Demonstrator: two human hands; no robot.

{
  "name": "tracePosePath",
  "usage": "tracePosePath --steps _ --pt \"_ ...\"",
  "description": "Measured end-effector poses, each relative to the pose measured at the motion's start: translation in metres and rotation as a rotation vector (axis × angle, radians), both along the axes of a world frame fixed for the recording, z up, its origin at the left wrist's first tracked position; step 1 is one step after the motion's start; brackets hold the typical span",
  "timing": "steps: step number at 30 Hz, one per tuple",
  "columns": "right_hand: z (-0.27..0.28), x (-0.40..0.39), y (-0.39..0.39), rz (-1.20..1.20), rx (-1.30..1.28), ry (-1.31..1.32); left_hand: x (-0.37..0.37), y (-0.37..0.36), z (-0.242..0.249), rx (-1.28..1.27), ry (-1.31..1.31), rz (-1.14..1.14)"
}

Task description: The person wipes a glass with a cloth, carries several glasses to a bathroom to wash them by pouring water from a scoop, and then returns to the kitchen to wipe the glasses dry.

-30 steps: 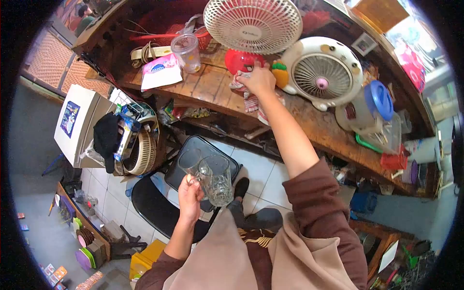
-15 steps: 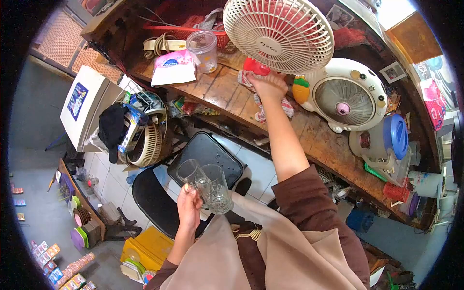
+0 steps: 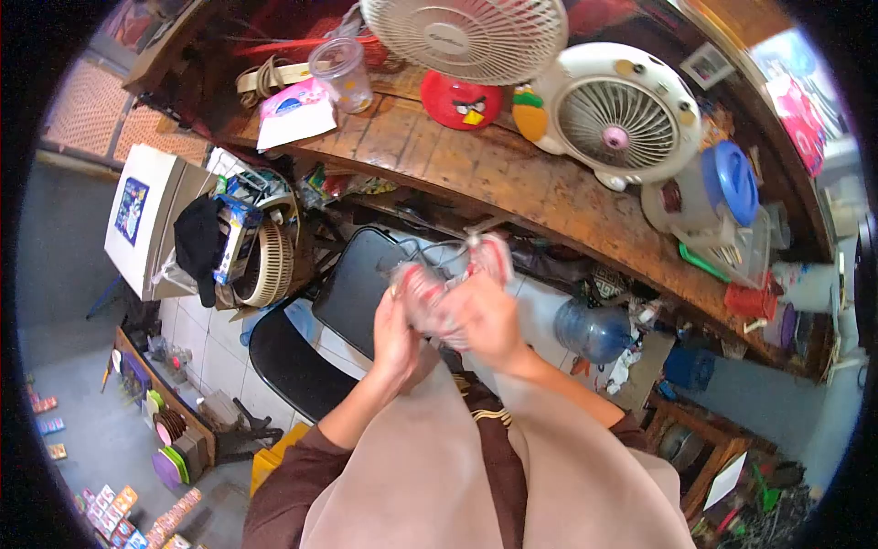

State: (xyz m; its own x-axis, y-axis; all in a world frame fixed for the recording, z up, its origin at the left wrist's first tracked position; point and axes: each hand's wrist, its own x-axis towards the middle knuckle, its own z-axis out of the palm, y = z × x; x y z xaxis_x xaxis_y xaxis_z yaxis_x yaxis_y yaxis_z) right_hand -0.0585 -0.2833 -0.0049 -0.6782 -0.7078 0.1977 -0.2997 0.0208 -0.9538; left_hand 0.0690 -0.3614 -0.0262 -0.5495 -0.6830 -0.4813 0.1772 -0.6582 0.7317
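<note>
Red-white cloth (image 3: 423,295) mid-view, below table (image 3: 412,151), 2 hands on it: left hand (image 3: 395,337) at its 8 o'clock, fingers too blurred to tell grip, right hand (image 3: 489,320) at 4 o'clock, fingers curled, clutching cloth; black chair (image 3: 297,371) at left hand's 8 o'clock.

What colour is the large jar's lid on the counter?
The lid is blue, seen best in the head view.

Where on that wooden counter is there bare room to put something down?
Bare wood shows along the counter's front, below the red bird-faced object, between the tissue pack and the blue-lidded container. It's crowded around that container and beside the clear cup.
</note>
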Motion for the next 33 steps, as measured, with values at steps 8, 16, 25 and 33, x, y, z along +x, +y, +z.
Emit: tracePosePath --steps 8,16,25,33 --pt "0.017 0.013 0.083 -0.354 0.226 0.423 -0.05 0.064 0.019 0.074 0.111 -0.302" --pt "0.038 0.044 0.196 -0.685 -0.153 -0.149 -0.048 0.156 0.049 0.008 0.101 -0.745" --pt "0.013 0.127 0.295 -0.922 -0.205 -0.006 -0.009 0.243 0.053 -0.044 0.265 -0.963" --pt "-0.031 0.165 0.325 -0.884 -0.652 -0.885 -0.01 0.246 0.046 -0.477 0.33 -0.99"
